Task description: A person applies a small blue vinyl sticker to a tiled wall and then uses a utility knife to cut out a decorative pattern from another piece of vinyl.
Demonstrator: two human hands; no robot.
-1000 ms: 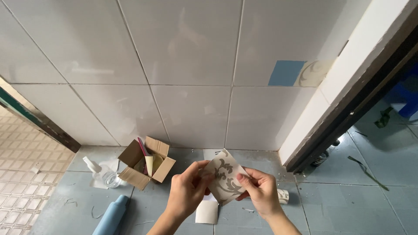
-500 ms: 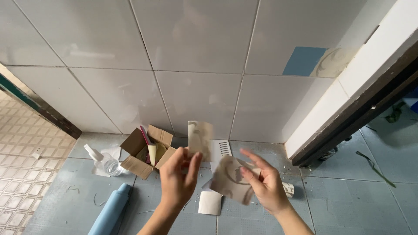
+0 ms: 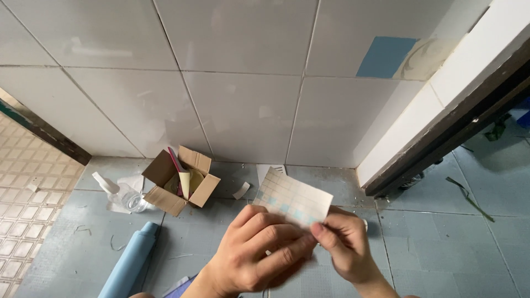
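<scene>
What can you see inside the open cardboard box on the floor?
Inside the box, a pink stick-like tool and a pale yellow folded sheet stand up. The flaps and walls hide whatever lies at the bottom.

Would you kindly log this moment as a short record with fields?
Setting: grey tiled floor beside white tiled wall
Left hand: pinches the pale rectangular sheet with faint blue squares
Right hand: pinches the same sheet's lower right edge
Nearby: open brown cardboard box, clear plastic spray bottle, light blue roll
</scene>
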